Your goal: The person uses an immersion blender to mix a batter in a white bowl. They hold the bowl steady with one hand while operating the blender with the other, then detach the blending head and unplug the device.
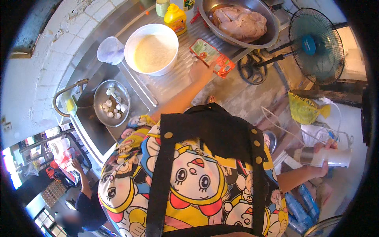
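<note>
My left hand point(202, 71) grips the lower edge of a red and green printed food packet point(223, 65) at the steel counter's edge. Just left of it stands a white plastic tub point(174, 60) of pale yellow mixture with tan powder on top. My right hand point(322, 157), out to the right, is closed around a white and clear cylinder point(337, 157), whose exact kind I cannot tell. A steel bowl point(125, 89) left of my left arm holds eggshells and a white-headed utensil. Beside the tub lies a clear plastic cup or scoop point(110, 51).
A large steel bowl point(274, 38) of raw poultry stands near a yellow bottle point(175, 19). A pedestal fan point(316, 46) is at upper right. White cords hang near a yellow bag point(305, 108); blue-wrapped bottles point(299, 207) lie below. Another person point(88, 207) is at lower left.
</note>
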`<state>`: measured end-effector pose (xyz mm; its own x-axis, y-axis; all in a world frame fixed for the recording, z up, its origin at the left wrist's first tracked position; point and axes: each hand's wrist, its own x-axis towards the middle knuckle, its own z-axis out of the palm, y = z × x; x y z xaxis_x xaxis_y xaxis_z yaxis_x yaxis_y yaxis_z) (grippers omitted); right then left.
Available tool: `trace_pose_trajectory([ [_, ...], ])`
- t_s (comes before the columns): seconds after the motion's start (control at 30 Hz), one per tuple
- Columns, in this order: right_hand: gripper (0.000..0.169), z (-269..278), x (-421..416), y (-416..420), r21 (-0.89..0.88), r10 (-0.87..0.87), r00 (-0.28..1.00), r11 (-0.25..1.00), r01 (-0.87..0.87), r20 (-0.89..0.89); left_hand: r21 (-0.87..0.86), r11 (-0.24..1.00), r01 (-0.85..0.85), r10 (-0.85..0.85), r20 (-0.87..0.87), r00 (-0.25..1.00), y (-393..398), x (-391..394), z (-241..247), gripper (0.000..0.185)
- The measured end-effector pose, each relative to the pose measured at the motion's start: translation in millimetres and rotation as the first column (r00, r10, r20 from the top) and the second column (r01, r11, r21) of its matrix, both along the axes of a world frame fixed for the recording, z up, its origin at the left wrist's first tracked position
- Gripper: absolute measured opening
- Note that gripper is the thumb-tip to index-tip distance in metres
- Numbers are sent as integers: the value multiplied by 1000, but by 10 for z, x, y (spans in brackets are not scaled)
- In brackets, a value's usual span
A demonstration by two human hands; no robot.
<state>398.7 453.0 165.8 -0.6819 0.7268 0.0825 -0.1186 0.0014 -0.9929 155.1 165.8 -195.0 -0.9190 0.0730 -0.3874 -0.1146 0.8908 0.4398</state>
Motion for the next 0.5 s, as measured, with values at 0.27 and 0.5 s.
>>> trace_pose_trajectory([
  [0.27,65,-650,-1,2,-294,257,963,917,-268,-78,-2,992,-124,124,12,992,288,-140,-155,43],
  [0.5,63,-948,-326,541,-290,463,876,827,-482,-137,245,940,-237,219,100,971,63,-139,-174,25],
])
